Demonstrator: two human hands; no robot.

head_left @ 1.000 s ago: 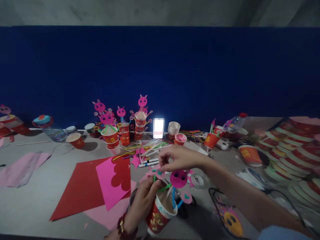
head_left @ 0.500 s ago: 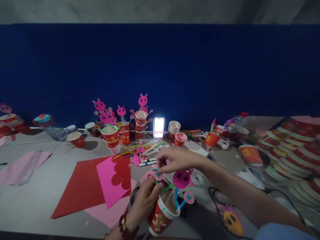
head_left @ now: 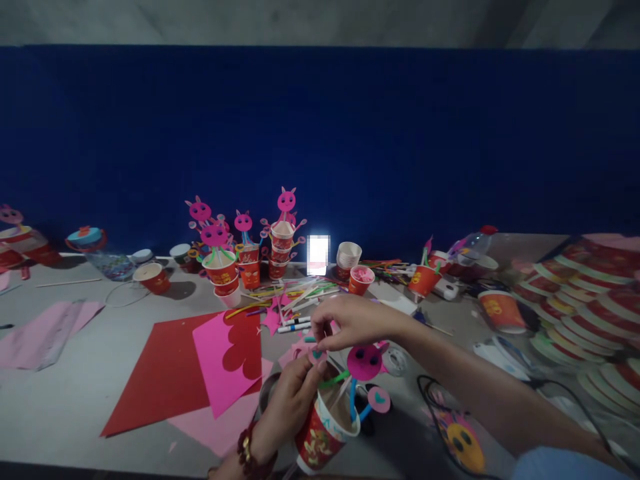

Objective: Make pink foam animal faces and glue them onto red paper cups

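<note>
Between my hands is a small pink paper disc [head_left: 317, 356] with a teal heart. My left hand [head_left: 293, 400] pinches it from below, beside a green pipe cleaner [head_left: 334, 380]. Fingertips of my right hand [head_left: 347, 323] are closed at the disc's upper edge. Under them a red paper cup [head_left: 317, 437] stands slightly tilted, close to my left wrist. From the cup rise a magenta paper animal face [head_left: 365, 362] and a blue pipe cleaner [head_left: 353, 400] arm, near another heart disc [head_left: 379, 400]. My fingers partly hide the first disc.
Red card [head_left: 160, 380] and a pink scalloped sheet [head_left: 215, 367] lie left. Behind are finished cup figures [head_left: 220, 267], loose pipe cleaners [head_left: 300, 293], markers [head_left: 295, 327] and a glowing phone [head_left: 317, 255]. At right are stacked cups [head_left: 575, 300] and a black cable [head_left: 425, 400].
My fingers have shifted slightly at the heart disc, and the left ones now cover more of its lower part. The cup and the animal face have barely moved.
</note>
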